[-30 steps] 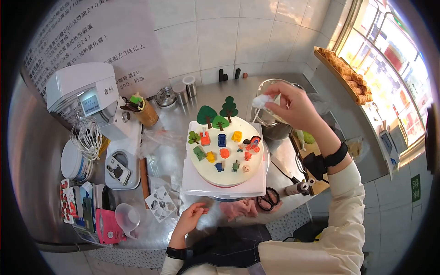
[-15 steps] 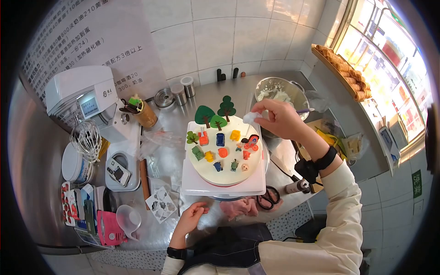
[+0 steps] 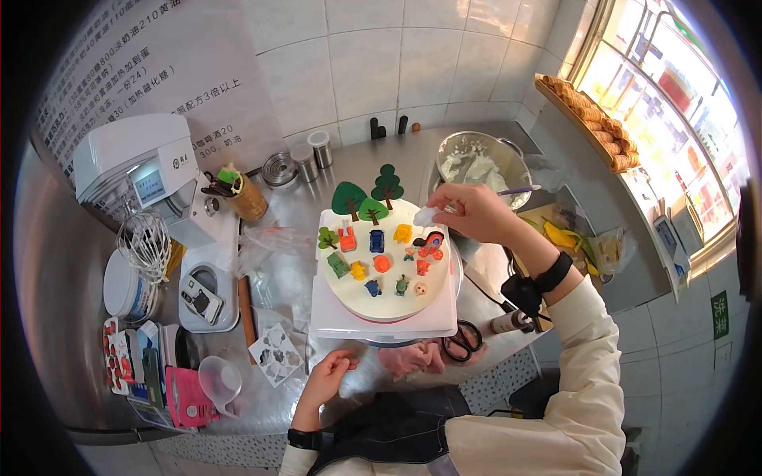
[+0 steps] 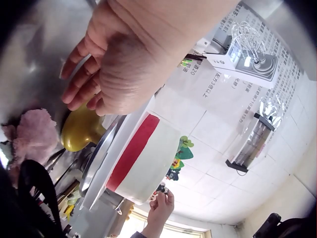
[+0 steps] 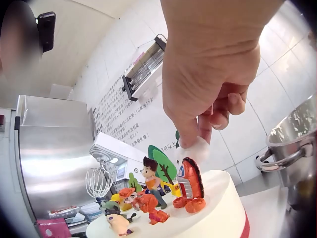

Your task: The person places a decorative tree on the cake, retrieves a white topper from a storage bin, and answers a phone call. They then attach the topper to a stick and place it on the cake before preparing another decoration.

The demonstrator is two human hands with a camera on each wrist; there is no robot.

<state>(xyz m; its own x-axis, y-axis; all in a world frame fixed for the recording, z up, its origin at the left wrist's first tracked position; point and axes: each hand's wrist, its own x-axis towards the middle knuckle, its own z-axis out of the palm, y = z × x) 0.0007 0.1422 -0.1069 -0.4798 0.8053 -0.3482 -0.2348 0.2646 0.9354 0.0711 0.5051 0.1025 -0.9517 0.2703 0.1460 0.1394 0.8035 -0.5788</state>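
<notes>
A round white cake (image 3: 343, 287) stands on a white square board (image 3: 317, 316). Green paper trees (image 3: 386, 184) rise at its back, and several small coloured figures are spread over the top. Thumb and fingers of my right hand (image 3: 476, 213) pinch a white fluffy tuft (image 3: 425, 217) at the cake's back right edge, behind a red toy piece (image 5: 190, 183). Part of the tuft is hidden by the fingers. My left hand (image 3: 327, 377) hangs with loosely bent fingers near the board's front left corner, holding nothing. In the left wrist view, a red band (image 4: 132, 153) circles the cake's base.
A metal pot (image 3: 520, 168) with white cream stands behind my right hand. Black-handled scissors (image 3: 462, 339) and a pink cloth (image 3: 409, 358) lie in front of the board. On the left are a stand mixer (image 3: 135, 163), a pink object (image 3: 190, 397) and a clear measuring cup (image 3: 221, 381).
My right hand has moved down and left from beside the pot to the cake's back right edge, carrying the white tuft on its thin stick. My left hand stays in place.
</notes>
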